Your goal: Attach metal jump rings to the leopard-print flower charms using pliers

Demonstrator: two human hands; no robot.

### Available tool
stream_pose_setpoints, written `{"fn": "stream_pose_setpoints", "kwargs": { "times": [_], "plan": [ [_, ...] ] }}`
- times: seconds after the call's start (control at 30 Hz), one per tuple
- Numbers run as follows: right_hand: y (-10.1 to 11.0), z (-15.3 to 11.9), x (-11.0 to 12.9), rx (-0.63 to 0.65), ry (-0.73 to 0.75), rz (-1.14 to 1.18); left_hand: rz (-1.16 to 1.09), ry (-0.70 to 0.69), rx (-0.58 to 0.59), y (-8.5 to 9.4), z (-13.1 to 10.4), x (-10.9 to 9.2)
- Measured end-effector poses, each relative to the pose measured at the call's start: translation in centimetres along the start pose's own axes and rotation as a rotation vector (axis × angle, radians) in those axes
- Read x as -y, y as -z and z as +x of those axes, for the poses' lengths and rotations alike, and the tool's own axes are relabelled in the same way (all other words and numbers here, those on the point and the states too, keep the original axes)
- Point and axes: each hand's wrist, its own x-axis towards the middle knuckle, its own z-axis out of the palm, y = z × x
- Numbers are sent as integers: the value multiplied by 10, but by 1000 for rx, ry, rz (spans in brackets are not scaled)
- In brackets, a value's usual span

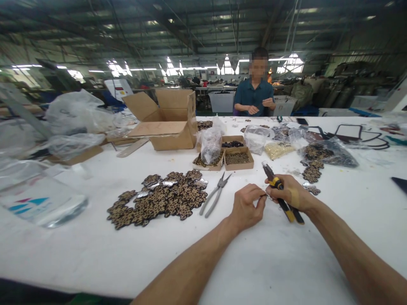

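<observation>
In my right hand is a pair of pliers with black and yellow handles, its jaws pointing up and away from me. The fingers of my left hand are pinched together close to my right fingertips. A small thing sits between the two hands, too tiny to name. Left of my hands lies a second pair of pliers with grey handles and jaws slightly apart. Beyond it spreads a pile of leopard-print patches with dark scalloped edges.
Small cardboard trays of metal bits stand ahead, near an open cardboard box. Plastic bags and more patches lie to the right. A clear bag is at left. Another person works across the white table.
</observation>
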Motion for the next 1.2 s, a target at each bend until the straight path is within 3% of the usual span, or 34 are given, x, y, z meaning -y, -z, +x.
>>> {"fn": "stream_pose_setpoints", "kwargs": {
  "times": [0.23, 0.33, 0.43, 0.5, 0.57, 0.73, 0.87, 1.03, 1.2],
  "plan": [
    [12, 3, -3, -62, -168, 557, -14, -1, -103, 0, 1, 1],
    [24, -1, 1, -100, -105, 810, -11, -1, -134, 5, 2, 2],
    [23, -4, 1, -152, -138, 857, 2, 11, -173, 12, 4, 3],
    [17, -6, 0, -149, -232, 719, 10, 23, -206, 18, 6, 4],
    [15, -7, 0, -136, -218, 487, 15, 36, -243, 24, 8, 4],
    [22, -10, -3, -323, 86, -203, 8, 56, -299, 37, 13, -1],
    [18, -6, -26, -358, 306, -685, -8, 56, -346, 42, 15, -8],
    [7, 7, -52, -329, 540, -811, -50, 33, -393, 46, 16, -13],
    [0, 14, -56, -334, 655, -863, -78, 26, -412, 47, 16, -16]
  ]
}}
